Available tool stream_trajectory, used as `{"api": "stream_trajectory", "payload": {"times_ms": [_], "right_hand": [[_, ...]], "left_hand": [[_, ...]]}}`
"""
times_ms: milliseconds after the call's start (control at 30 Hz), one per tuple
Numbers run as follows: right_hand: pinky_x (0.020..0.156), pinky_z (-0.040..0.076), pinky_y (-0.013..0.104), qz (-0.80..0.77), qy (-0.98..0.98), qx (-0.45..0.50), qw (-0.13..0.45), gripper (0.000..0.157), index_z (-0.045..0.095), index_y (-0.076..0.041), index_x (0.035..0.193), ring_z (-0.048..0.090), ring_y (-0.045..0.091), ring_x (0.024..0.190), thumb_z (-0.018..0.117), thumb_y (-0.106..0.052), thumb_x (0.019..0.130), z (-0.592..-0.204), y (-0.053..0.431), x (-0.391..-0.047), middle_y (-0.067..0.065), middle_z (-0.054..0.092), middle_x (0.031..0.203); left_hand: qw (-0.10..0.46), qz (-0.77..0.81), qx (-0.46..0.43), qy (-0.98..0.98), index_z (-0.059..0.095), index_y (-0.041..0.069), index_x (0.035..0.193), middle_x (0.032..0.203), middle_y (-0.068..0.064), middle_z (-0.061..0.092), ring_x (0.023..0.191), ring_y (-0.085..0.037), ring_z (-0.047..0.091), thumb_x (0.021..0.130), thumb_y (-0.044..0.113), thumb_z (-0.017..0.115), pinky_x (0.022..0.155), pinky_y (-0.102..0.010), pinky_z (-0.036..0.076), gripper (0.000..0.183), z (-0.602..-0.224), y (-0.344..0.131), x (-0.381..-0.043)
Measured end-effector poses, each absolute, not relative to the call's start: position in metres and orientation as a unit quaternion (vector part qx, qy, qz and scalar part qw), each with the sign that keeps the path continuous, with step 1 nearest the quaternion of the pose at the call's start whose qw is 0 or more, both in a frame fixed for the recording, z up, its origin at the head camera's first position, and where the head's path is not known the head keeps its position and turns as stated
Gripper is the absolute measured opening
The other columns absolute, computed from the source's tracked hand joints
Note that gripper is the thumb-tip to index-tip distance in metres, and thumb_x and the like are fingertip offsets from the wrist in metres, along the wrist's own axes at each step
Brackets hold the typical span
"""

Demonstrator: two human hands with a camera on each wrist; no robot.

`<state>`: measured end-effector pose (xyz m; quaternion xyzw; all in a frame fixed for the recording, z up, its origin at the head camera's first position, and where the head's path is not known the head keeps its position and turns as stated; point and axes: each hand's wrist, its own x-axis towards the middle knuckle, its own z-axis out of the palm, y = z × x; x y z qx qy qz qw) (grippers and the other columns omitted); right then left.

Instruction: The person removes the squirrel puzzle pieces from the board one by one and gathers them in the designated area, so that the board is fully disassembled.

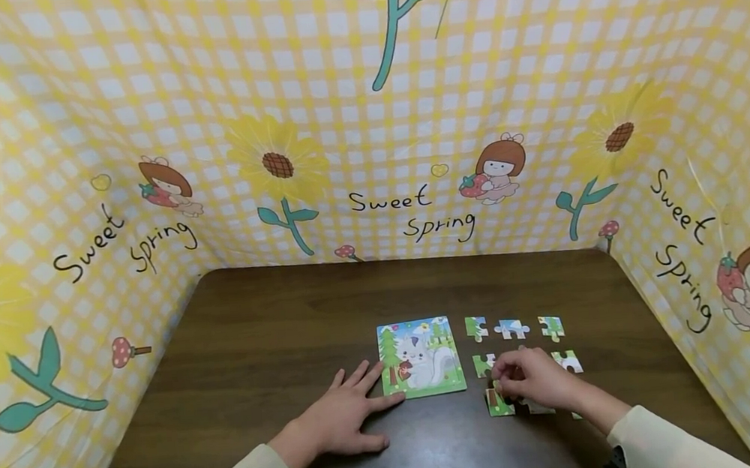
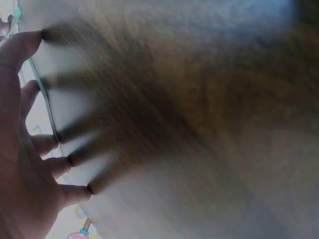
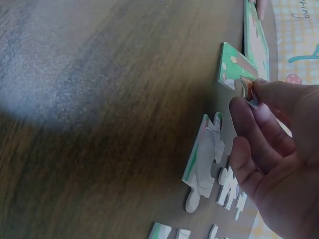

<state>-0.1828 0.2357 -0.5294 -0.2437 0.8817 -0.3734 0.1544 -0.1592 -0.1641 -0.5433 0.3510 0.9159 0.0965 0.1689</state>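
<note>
A square puzzle picture board (image 1: 421,358) showing a white squirrel lies on the dark table. Beside its left edge my left hand (image 1: 345,418) rests with fingers spread, fingertips at or on the board's edge. To the right of the board, my right hand (image 1: 534,378) pinches a small jigsaw piece (image 3: 248,89) between thumb and finger. Below the hand lies a green corner piece (image 1: 499,403). A mostly white piece (image 3: 204,157) lies near it in the right wrist view. Part of the lower row is hidden under my right hand.
Loose jigsaw pieces lie in rows right of the board: a top-left piece (image 1: 475,328), a top-middle piece (image 1: 511,328), a top-right piece (image 1: 551,328) and a middle-right piece (image 1: 568,361). A yellow checked cloth (image 1: 366,137) walls the table (image 1: 275,326) at back and sides.
</note>
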Motion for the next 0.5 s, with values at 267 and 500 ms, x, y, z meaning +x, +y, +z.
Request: {"api": "stream_trajectory", "payload": {"times_ms": [267,500], "right_hand": [[0.066,0.053,0.024,-0.336,0.892,-0.267,0.145,0.003,0.074,-0.013,0.094,0.064,0.000,0.074,0.076,-0.012,0.092,-0.5282,0.2289,-0.1842,-0.010,0.071,0.082],[0.063,0.051,0.023,-0.308,0.896,-0.289,0.137,0.007,0.074,-0.017,0.088,0.060,-0.002,0.069,0.077,-0.013,0.091,-0.5302,0.2283,-0.1864,-0.012,0.069,0.078]], "left_hand": [[0.165,0.094,0.349,0.918,0.031,0.054,0.155,0.173,-0.009,0.011,0.158,-0.041,0.015,0.094,0.070,0.055,0.115,-0.074,0.022,0.068,-0.5417,-0.1650,-0.1584],[0.164,0.088,0.350,0.918,0.031,0.054,0.156,0.173,-0.009,0.010,0.158,-0.041,0.015,0.094,0.070,0.055,0.114,-0.074,0.024,0.068,-0.5431,-0.1651,-0.1587]]}}
